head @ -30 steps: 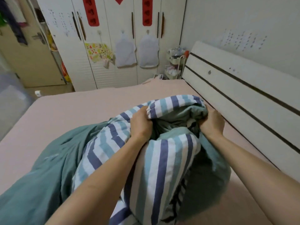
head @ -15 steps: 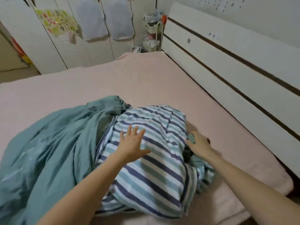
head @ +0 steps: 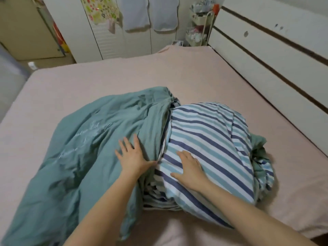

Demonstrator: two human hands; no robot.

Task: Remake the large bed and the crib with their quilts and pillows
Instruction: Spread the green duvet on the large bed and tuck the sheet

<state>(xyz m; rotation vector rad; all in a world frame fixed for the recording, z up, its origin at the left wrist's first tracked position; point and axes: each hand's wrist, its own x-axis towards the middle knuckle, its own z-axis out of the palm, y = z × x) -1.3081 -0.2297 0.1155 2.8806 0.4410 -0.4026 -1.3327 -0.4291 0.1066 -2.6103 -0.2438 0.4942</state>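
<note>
A bunched quilt (head: 209, 139) lies in the middle of the large bed (head: 110, 75), which has a pink sheet. One side of the quilt is plain teal with pale embroidery and spreads to the left; the other side is blue-and-white striped and heaps up on the right. My left hand (head: 131, 155) lies flat on the teal side, fingers spread. My right hand (head: 190, 167) rests flat on the striped side next to it. Neither hand grips the cloth. No pillow or crib is in view.
A white headboard (head: 276, 55) with dark stripes runs along the bed's right side. White wardrobe doors (head: 159, 36) with hanging cloths stand beyond the far edge. A small shelf cart (head: 198, 23) sits in the corner. Floor and a grey surface lie at the left.
Both hands let go of the bunched quilt end and dropped it on the bed. My left hand moved left onto the teal side; my right hand moved from the quilt's right edge onto the stripes.
</note>
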